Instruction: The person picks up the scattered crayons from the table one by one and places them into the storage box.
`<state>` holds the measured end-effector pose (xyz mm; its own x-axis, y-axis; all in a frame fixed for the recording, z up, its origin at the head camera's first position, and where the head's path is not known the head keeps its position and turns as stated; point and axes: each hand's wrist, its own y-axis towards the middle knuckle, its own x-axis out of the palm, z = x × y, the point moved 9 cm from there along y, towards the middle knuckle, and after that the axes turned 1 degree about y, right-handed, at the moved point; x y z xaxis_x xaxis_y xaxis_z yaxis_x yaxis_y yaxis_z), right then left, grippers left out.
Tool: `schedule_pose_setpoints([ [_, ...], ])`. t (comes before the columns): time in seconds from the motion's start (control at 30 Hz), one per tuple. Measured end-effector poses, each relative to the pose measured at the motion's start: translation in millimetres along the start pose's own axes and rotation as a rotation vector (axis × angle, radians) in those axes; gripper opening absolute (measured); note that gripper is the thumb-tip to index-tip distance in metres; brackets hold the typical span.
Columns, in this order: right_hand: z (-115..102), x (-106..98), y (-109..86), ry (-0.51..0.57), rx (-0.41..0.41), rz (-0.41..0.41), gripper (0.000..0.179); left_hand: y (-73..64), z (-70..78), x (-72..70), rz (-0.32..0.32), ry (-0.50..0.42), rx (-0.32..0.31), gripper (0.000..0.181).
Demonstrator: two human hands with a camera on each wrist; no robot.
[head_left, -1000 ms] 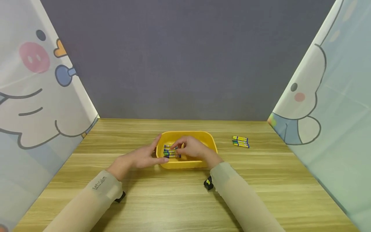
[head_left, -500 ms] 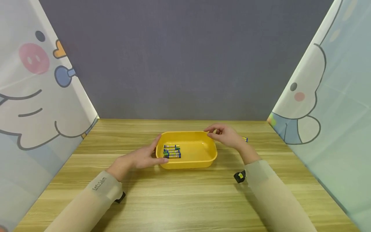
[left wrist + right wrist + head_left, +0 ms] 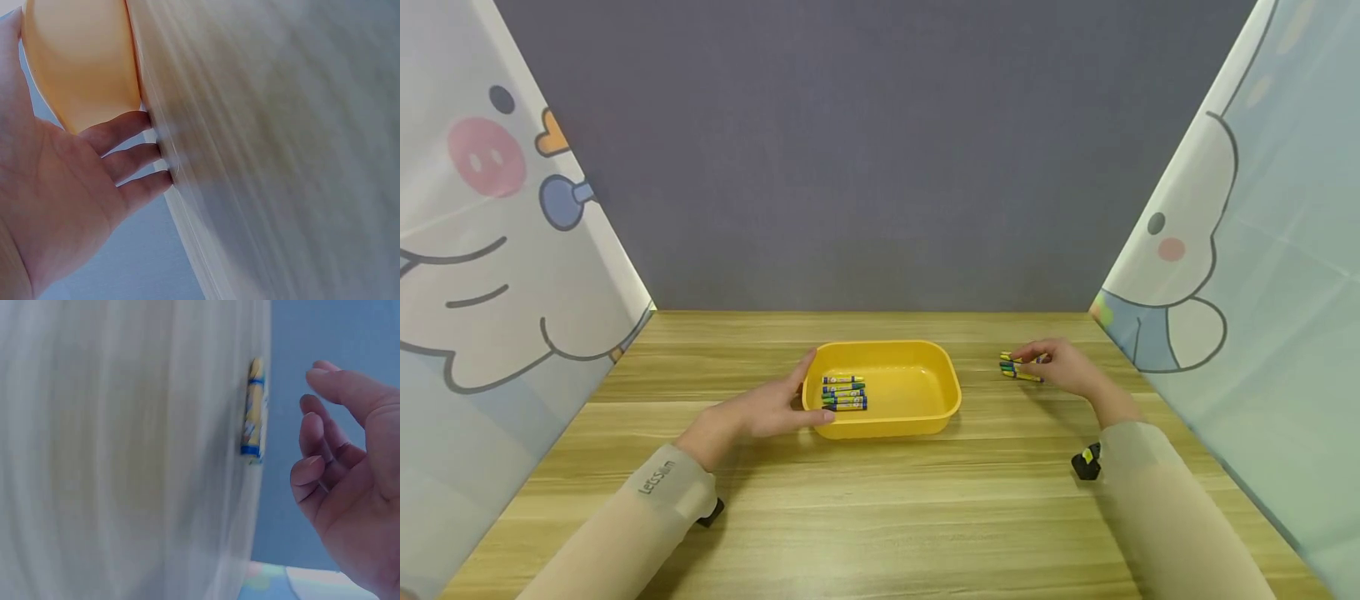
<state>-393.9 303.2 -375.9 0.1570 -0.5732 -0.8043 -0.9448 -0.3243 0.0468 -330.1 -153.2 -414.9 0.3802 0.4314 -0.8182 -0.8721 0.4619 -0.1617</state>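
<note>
A yellow plastic basin stands mid-table in the head view. Several wrapped crayons lie side by side in its left part. At the basin's left end rests my left hand, its extended thumb and fingers against the wall; the left wrist view shows the fingers nearly straight. My right hand hovers over a small group of yellow and green crayons on the table, partly covering them. In the right wrist view a yellow crayon lies apart from the loosely bent fingers, which hold nothing.
The wood-grain table runs back to a dark grey panel. Printed cartoon curtains flank it on the left and right. A small black device hangs at the right wrist.
My right hand has left the basin and moved right, past its right end, to the crayons on the table. The left hand and the basin have stayed in place.
</note>
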Motion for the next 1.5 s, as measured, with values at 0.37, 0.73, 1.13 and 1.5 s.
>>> schedule_pose_setpoints([
  [0.37, 34, -1, -6.6, -0.057, 0.042, -0.054, 0.027, 0.1, 1.8, -1.5, 0.002, 0.002, 0.006, 0.125],
  [0.73, 42, -1, -8.8, -0.06, 0.034, -0.038, 0.025, -0.6, -1.4, -1.2, 0.005, -0.008, -0.003, 0.126],
  [1.13, 49, 6, -16.4, 0.089, 0.072, -0.125, 0.03, -0.6, -1.8, -0.8, 0.009, 0.001, 0.004, 0.125],
  [1.5, 49, 8, -13.9, 0.029, 0.073, -0.111, 0.029, -0.5, -1.2, -0.6, 0.011, -0.004, 0.006, 0.126],
])
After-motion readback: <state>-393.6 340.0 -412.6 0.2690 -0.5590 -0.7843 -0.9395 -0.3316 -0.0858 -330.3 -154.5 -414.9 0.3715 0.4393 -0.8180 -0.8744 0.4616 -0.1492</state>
